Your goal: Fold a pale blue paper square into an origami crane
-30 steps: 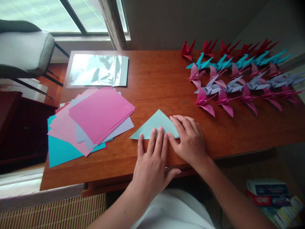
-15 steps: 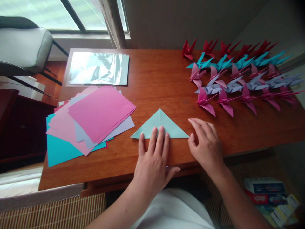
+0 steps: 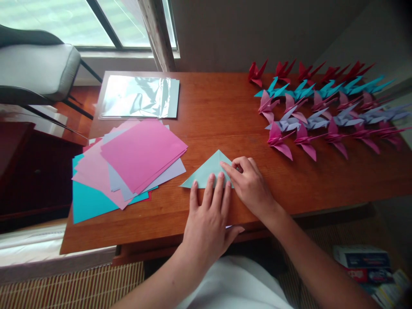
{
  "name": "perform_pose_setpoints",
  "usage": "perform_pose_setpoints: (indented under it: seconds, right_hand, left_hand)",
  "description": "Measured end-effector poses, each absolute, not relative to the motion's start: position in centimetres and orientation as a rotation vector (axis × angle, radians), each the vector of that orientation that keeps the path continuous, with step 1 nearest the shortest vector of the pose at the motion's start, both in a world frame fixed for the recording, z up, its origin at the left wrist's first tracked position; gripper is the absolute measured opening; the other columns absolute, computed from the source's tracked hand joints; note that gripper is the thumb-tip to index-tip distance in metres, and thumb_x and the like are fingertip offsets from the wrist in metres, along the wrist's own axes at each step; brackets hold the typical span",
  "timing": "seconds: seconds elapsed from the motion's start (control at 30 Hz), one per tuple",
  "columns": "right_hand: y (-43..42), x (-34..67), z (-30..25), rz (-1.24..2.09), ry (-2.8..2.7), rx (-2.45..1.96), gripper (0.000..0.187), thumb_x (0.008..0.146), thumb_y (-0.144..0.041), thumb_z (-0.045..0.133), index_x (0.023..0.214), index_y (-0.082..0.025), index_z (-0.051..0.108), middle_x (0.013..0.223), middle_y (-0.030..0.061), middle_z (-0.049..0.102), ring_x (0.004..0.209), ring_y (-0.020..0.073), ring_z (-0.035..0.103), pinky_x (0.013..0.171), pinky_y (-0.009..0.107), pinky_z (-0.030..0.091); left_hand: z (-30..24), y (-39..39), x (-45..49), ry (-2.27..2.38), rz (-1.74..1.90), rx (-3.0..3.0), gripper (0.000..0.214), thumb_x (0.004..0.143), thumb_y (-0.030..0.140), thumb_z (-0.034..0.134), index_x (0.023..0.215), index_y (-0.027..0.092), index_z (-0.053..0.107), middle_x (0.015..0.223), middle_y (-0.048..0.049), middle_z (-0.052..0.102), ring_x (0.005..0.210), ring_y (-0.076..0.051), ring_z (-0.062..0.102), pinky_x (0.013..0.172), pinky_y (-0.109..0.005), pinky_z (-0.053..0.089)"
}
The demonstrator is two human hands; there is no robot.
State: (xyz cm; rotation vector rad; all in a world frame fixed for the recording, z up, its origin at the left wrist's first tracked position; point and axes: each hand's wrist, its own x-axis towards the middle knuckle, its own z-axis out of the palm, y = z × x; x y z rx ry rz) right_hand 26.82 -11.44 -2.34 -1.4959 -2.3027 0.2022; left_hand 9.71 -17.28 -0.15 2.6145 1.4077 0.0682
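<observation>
A pale green sheet of origami paper (image 3: 207,169), folded into a triangle, lies on the table with its point away from me. My left hand (image 3: 207,214) rests flat on its near long edge, fingers stretched and slightly apart, thumb out to the side. From the right, my right hand (image 3: 249,182) reaches over the triangle's right half with its fingers curled in; one fingertip touches the paper near the middle crease. The right corner of the triangle is hidden under that hand.
Loose pink, lilac and turquoise sheets (image 3: 144,154) are piled on the left. Behind them lies a shiny clear packet of paper (image 3: 138,96). Rows of folded paper cranes (image 3: 278,139) stand at the right on the wooden table (image 3: 212,111). A chair (image 3: 38,64) stands beyond.
My right hand has moved left from beside the triangle's right corner onto the paper, its fingers now more curled. My left hand stays pressed on the near edge.
</observation>
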Motion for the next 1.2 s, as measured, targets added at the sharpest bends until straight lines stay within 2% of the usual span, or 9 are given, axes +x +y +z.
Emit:
perform_pose_setpoints:
  seconds: [0.23, 0.47, 0.73, 1.2]
  right_hand:
    - [-11.6, 26.7, -2.5, 0.194, -2.267, -1.500, 0.036, 0.100, -0.016, 0.050, 0.132, -0.022, 0.066, 0.100, 0.0103, 0.061, 0.091, 0.0222, 0.051, 0.084, 0.036, 0.049]
    - [-11.6, 26.7, -2.5, 0.189, -2.273, -1.498, 0.037, 0.101, -0.014, 0.047, 0.132, -0.021, 0.066, 0.101, 0.0107, 0.061, 0.090, 0.0218, 0.050, 0.084, 0.036, 0.049]
    - [-11.7, 26.6, -2.7, 0.177, -2.255, -1.506, 0.036, 0.101, -0.015, 0.048, 0.132, -0.022, 0.066, 0.101, 0.0104, 0.061, 0.091, 0.0219, 0.050, 0.083, 0.036, 0.049]
    - [-11.5, 26.5, -2.0, 0.150, -2.310, -1.520, 0.034, 0.101, -0.014, 0.050, 0.129, -0.021, 0.067, 0.099, 0.0100, 0.062, 0.089, 0.0215, 0.051, 0.081, 0.035, 0.048]
  left_hand:
    - [-0.4, -17.4, 7.7, 1.390, 0.144, 2.648, 0.090, 0.093, 0.071, 0.039, 0.156, 0.007, 0.034, 0.167, -0.0144, 0.025, 0.154, -0.039, 0.019, 0.125, -0.056, 0.012]
    - [-0.3, -18.4, 4.5, 1.489, 0.128, 2.650, 0.092, 0.091, 0.067, 0.048, 0.156, 0.004, 0.032, 0.165, -0.0200, 0.026, 0.154, -0.038, 0.022, 0.125, -0.051, 0.015]
    - [-0.7, -19.2, 3.1, 1.623, 0.199, 2.617, 0.093, 0.092, 0.061, 0.050, 0.158, 0.001, 0.021, 0.165, -0.0230, 0.025, 0.153, -0.037, 0.026, 0.124, -0.052, 0.021]
    - [-0.4, -18.9, 3.8, 1.718, 0.265, 2.589, 0.084, 0.094, 0.051, 0.052, 0.158, 0.005, 0.023, 0.162, -0.0221, 0.033, 0.148, -0.036, 0.037, 0.123, -0.055, 0.023]
